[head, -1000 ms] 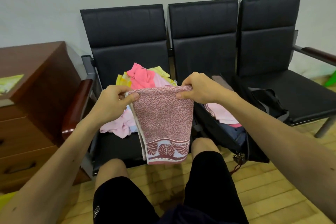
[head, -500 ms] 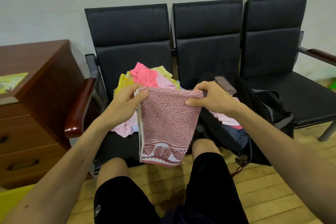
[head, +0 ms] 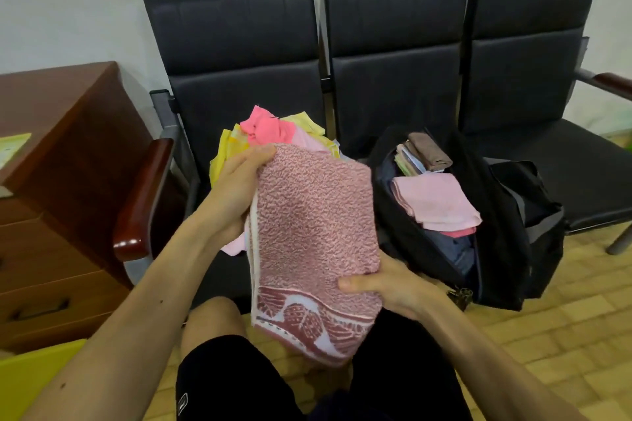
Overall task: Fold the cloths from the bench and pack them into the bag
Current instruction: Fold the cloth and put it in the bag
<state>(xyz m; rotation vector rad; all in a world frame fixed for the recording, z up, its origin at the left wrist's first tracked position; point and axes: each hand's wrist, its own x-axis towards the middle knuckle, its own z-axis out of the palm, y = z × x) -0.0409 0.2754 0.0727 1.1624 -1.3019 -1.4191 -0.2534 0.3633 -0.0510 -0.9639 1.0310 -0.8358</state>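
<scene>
Head view: a pink-red terry towel (head: 314,232) is held upright between both hands, just left of the open black bag (head: 506,260) and nearer the camera than it. Its upper left corner is gripped by the left hand (head: 236,191), with the fingers curled over the top edge. The lower right edge is pinched by the right hand (head: 386,287), with the thumb laid across the front and the fingers hidden behind. With opposite ends gripped like this, the layers appear to be kept stacked and flat so that the fold is not lost. The towel is judged ready either to be halved once more or to be carried across to the bag.

The fabric is seen to be thick and looped, mottled pink and white, with a darker red and white leaf border woven along the bottom. Several layers show at its left edge, so it is taken to be folded at least once.

Left of the bag, behind the towel, a loose heap of unfolded cloths (head: 266,130) in yellow and pink is left on the counter (head: 564,181), so the task is judged well short of finished. Inside the bag, a folded pale pink cloth (head: 434,202) is laid on darker items, and a brown cloth (head: 429,150) is stood at the far end. The bag's mouth is left open towards the person, presumably so that each piece can be dropped straight in.
</scene>
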